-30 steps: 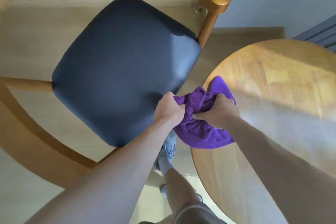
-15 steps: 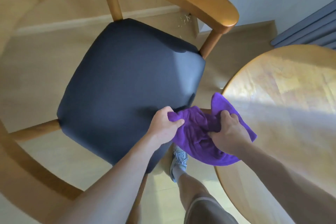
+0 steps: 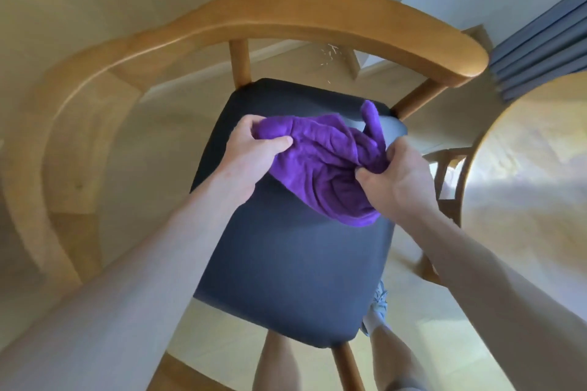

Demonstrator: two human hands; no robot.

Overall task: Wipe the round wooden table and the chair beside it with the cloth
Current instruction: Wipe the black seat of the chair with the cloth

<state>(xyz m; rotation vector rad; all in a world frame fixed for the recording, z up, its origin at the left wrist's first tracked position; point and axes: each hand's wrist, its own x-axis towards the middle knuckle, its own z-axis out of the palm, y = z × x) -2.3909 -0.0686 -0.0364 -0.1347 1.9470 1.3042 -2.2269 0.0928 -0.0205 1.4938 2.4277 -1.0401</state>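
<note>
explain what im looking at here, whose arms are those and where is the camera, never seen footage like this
There is no machine here. The camera is worn on a person's head and looks forward and down, so the two bare arms coming in from the bottom are that person's own. The wide lens bends straight edges. The left hand and right hand both grip a crumpled purple cloth, held over the dark padded seat of a wooden armchair with a curved backrest. Whether the cloth touches the seat is unclear. The round wooden table shows at the right edge, beside the chair. The person's legs and a shoe are visible below the seat.
</note>
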